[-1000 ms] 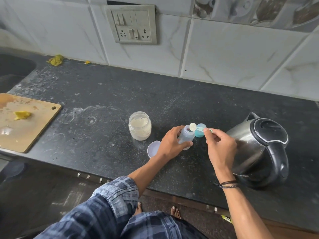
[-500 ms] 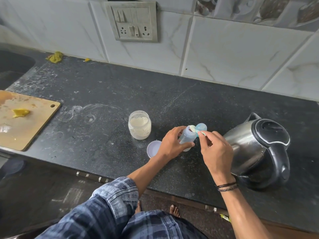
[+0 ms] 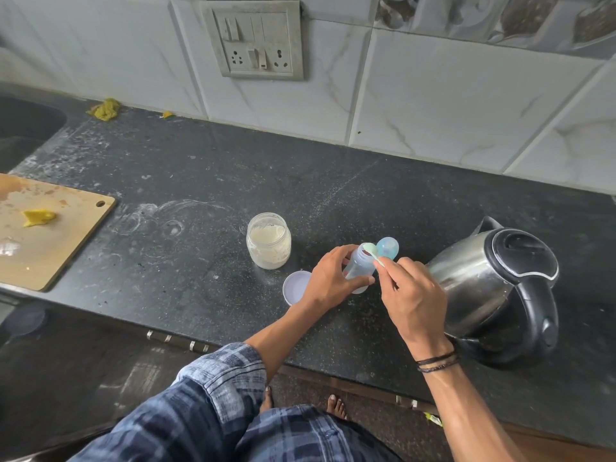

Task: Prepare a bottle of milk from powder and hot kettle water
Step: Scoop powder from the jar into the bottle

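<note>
My left hand (image 3: 328,276) grips a small clear baby bottle (image 3: 360,266) standing on the black counter (image 3: 200,181), tilted slightly right. My right hand (image 3: 411,295) pinches a pale green scoop (image 3: 372,252), whose bowl is turned over the bottle's open mouth. An open glass jar of white powder (image 3: 268,240) stands just left of the bottle. Its white lid (image 3: 296,288) lies flat in front, partly under my left wrist. A blue bottle cap (image 3: 387,248) sits behind the bottle. The steel kettle with black lid and handle (image 3: 493,288) stands at the right.
A wooden cutting board (image 3: 43,228) with a yellow scrap lies at the left, past it a sink (image 3: 23,128). A switch and socket plate (image 3: 256,45) is on the tiled wall. Yellow scraps (image 3: 105,109) lie at the counter's back left.
My right hand has brought the scoop down from above the bottle and tipped it over the mouth. My left hand has kept hold of the bottle.
</note>
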### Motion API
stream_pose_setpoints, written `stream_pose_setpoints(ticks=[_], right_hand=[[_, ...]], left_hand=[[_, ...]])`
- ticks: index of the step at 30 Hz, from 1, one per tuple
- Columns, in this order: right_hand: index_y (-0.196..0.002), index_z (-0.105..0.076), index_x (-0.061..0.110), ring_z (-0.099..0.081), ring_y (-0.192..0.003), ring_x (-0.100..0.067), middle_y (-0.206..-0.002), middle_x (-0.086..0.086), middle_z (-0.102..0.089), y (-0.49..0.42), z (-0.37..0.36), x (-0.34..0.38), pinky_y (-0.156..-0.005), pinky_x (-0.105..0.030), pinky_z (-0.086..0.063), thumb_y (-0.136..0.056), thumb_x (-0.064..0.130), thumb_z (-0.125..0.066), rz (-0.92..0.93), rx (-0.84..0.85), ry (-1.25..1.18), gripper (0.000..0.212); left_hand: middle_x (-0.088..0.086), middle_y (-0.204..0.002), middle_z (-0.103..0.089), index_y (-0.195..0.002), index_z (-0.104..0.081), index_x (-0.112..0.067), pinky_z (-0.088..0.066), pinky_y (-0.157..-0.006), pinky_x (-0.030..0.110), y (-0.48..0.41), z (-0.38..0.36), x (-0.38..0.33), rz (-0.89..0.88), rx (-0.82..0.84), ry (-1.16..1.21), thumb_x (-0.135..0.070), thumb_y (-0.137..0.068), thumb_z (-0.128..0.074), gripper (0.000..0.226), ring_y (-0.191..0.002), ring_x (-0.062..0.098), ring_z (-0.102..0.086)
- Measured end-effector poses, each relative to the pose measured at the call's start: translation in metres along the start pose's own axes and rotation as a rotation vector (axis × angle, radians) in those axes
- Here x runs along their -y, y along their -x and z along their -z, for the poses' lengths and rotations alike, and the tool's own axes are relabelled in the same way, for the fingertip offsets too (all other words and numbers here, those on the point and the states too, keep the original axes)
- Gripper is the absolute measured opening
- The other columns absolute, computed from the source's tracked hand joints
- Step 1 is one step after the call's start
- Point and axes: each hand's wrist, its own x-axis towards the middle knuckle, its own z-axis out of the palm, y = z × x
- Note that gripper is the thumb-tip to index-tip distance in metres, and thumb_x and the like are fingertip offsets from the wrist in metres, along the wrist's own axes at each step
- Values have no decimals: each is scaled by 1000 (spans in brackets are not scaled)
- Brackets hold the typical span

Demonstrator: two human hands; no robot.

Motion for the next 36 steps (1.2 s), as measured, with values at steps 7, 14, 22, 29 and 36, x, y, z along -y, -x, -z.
stream_pose_setpoints(ticks=[7, 14, 22, 29, 36], right_hand=[[-105, -81, 10, -50, -59, -20, -70, -1, -61, 3, 0, -2, -51, -24, -31, -96, 12, -76, 17, 18, 32, 10], [-107, -81, 12, -47, -59, -19, -71, 0, -60, 4, 0, -2, -52, -24, -30, -97, 14, -73, 36, 28, 34, 12], [-107, -80, 11, -48, -57, -20, -70, -1, -60, 4, 1, 0, -45, -29, -39, -94, 10, -77, 34, 50, 14, 13], [-103, -81, 15, -47, -57, -20, -67, 1, -56, 2, 4, 2, -45, -32, -40, -97, 14, -74, 21, 31, 32, 10], [-104, -82, 12, -48, -55, -21, -67, 0, -58, 1, 6, 2, -44, -29, -38, -87, 6, -84, -10, 35, -1, 18]], left_hand=[[-4, -134, -64, -141, -56, -22, -52, -103, 39, 1, 0, -1, 3, 5, -10, -43, -83, -87, 69, -118, 13, -59], [-3, -138, -62, -143, -54, -22, -51, -105, 36, 1, 1, -1, 15, 15, -11, -42, -84, -86, 70, -122, 14, -58], [-3, -137, -63, -142, -55, -22, -51, -103, 34, 0, 0, 2, 8, 4, -2, -43, -83, -87, 70, -120, 14, -58], [-8, -129, -65, -137, -58, -24, -45, -88, 15, -3, -1, 6, 4, 3, 6, -42, -81, -88, 66, -111, 7, -59], [-8, -129, -64, -138, -58, -24, -46, -90, 18, -4, -1, 7, -6, 20, 11, -41, -81, -88, 67, -110, 8, -58]])
